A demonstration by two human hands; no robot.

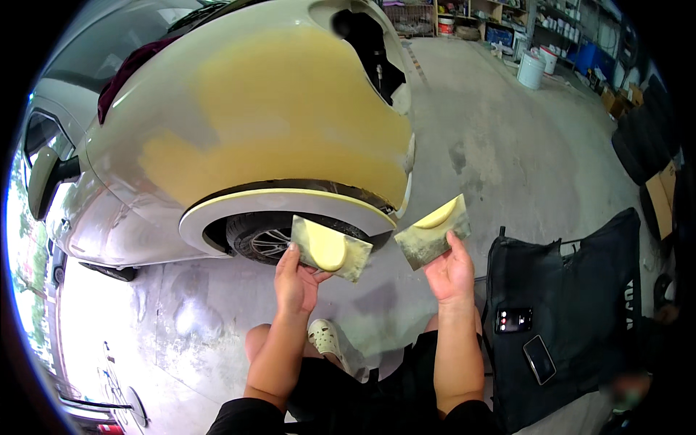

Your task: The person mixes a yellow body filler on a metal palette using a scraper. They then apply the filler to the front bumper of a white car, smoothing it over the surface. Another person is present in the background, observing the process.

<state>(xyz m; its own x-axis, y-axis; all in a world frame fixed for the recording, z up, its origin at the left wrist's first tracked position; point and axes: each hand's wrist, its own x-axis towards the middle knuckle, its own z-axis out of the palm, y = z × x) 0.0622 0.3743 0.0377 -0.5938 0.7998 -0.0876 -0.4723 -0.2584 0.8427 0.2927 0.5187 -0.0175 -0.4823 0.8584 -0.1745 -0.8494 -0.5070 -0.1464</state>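
Observation:
My left hand (296, 284) grips a flat rectangular putty spreader (353, 262) by its lower left edge, with a thick dollop of pale yellow body filler (319, 246) on its face. In my right hand (448, 274) is a second putty spreader (420, 248), pinched at its lower right edge. A smaller strip of yellow filler (438, 215) lies along its upper edge. The two spreaders are apart. Beyond them stands a car's front fender (290, 109), broadly coated in yellowish filler. Its wheel arch trim (290, 201) and tyre (243, 235) sit just past my left hand.
A black padded cover (573, 290) at my right carries two phones, a lit one (515, 320) and a dark one (539, 359). The headlight opening (373, 58) is bare. Buckets (531, 70), shelves and stacked tyres (645, 138) stand farther right. A side mirror (47, 177) juts out left.

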